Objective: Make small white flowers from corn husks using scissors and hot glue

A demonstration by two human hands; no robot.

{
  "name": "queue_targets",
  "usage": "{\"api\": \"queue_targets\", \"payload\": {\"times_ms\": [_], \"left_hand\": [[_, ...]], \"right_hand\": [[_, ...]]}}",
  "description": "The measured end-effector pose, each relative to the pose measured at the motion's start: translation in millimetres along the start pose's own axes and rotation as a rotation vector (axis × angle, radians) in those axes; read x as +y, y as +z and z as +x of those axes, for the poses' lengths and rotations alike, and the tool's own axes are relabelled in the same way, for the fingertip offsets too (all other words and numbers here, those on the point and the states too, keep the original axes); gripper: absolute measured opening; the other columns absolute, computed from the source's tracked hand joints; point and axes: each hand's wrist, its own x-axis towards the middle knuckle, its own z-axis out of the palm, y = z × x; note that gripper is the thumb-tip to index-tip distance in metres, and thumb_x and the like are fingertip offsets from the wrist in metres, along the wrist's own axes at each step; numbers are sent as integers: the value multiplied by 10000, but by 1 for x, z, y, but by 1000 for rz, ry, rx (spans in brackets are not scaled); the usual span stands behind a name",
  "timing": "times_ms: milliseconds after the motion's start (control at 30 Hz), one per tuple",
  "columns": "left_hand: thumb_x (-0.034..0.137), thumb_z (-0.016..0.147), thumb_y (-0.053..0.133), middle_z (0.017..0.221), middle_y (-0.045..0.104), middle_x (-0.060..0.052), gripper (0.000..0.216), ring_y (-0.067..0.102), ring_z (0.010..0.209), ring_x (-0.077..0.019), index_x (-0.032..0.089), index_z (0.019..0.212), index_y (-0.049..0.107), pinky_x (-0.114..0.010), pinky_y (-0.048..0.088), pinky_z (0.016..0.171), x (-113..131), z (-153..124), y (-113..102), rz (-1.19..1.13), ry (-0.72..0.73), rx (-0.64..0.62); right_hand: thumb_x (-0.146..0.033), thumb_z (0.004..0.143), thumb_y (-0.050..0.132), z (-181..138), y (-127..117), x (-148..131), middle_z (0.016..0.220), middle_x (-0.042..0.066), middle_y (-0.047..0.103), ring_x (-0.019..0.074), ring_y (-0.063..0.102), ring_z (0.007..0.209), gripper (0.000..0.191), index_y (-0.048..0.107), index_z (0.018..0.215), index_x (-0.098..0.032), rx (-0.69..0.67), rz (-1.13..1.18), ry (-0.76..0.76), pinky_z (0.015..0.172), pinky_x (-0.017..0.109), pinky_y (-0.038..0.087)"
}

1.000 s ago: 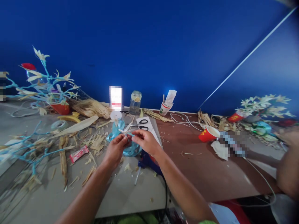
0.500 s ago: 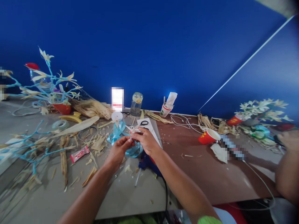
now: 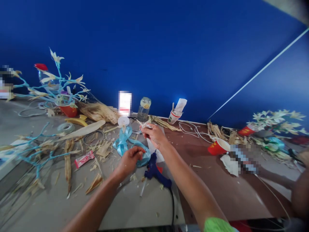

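My right hand (image 3: 154,134) is raised over the far middle of the table, fingers pinched on a small pale corn-husk flower (image 3: 143,124). My left hand (image 3: 130,159) is lower and nearer, fingers curled beside the loose light-blue ribbon (image 3: 125,141); whether it holds anything is hidden. A blue glue gun (image 3: 154,170) lies just right of my left hand, its black cord running toward me. Under my right hand lies a white sheet (image 3: 154,151).
Blue branches with husk flowers stand in a red pot (image 3: 69,110) at far left. Husk scraps (image 3: 101,149), a tape roll (image 3: 65,128), a glass jar (image 3: 144,108), a paper cup (image 3: 173,116), a red cup (image 3: 218,147) and white cables (image 3: 193,129) litter the table. Another person's arm (image 3: 299,193) shows at right.
My hands have come apart: the right one lifted the husk flower away toward the far side, while the left one dropped to the ribbon by the glue gun. The camera shifted slightly left.
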Motion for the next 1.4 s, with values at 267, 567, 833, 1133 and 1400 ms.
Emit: {"api": "queue_targets", "payload": {"times_ms": [267, 567, 833, 1133, 1400], "left_hand": [[297, 747, 563, 487, 435, 38, 175, 324, 468, -96, 158, 676, 643, -232, 243, 467, 0, -10, 5, 168, -26, -226], [283, 748, 521, 578, 503, 0, 171, 423, 546, -137, 169, 750, 649, -260, 306, 541, 3, -13, 6, 212, -86, -135], [216, 757, 486, 662, 553, -15, 157, 456, 623, -150, 159, 783, 630, -269, 338, 603, 2, -12, 6, 319, -60, -199], [219, 789, 425, 712, 578, -27, 202, 481, 666, -149, 139, 820, 607, -266, 357, 629, 1, -13, 7, 402, -73, -239], [221, 774, 437, 727, 585, -29, 195, 492, 675, -150, 137, 810, 608, -267, 369, 641, 3, -11, 6, 379, -76, -231]], "right_hand": [[-267, 600, 643, 71, 28, 2, 565, -47, 540, 84, 471, 502, 188, 624, 757, -166, 38, -194, -161, 503, 211, 351], [-237, 693, 600, 131, 51, 41, 669, -15, 610, 92, 540, 537, 126, 611, 797, -166, -21, -567, -264, 563, 212, 425], [-168, 662, 622, 147, 44, 60, 794, 34, 678, 152, 603, 733, 107, 646, 767, -168, -2, -674, -298, 728, 269, 445], [-191, 640, 608, 163, 38, 69, 757, 40, 691, 164, 629, 714, 135, 660, 756, -144, 17, -574, -200, 653, 249, 474], [-125, 625, 576, 154, 42, 62, 668, -14, 640, 96, 559, 531, 186, 635, 801, -144, -15, -469, -42, 506, 190, 437]]}}
